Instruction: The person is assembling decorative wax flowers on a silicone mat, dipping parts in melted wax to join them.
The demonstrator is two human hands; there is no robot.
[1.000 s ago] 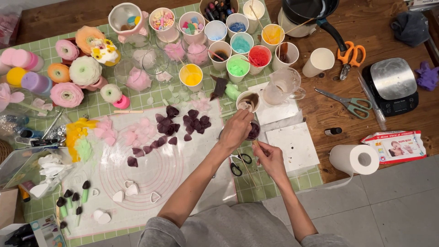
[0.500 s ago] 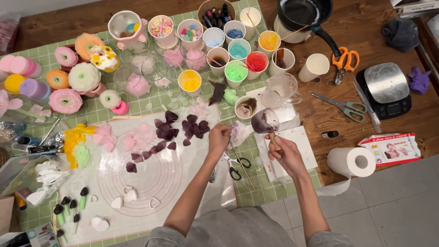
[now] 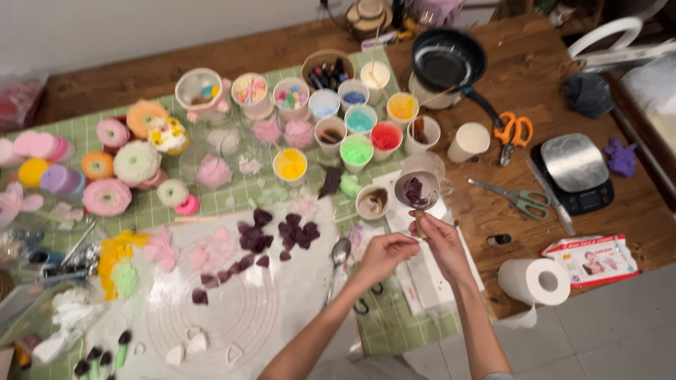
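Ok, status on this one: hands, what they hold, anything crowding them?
Left hand pinching a small piece, hard to make out. Right hand gripping a stick under the cup of dark purple wax. Spoon and beige cup close by.

Open silicone mat (image 3: 232, 317) left of the hands, paint cups (image 3: 355, 151) and dark petals (image 3: 282, 232) crowding beyond.

1. A black frying pan (image 3: 445, 65) sits at the far side of the wooden desk (image 3: 535, 77).
2. Orange-handled scissors (image 3: 512, 134) lie beside a white cup (image 3: 468, 141).
3. A kitchen scale (image 3: 575, 172) stands right of green-handled scissors (image 3: 514, 198).
4. A paper towel roll (image 3: 534, 281) rests near the desk's edge, below a tissue packet (image 3: 590, 257).
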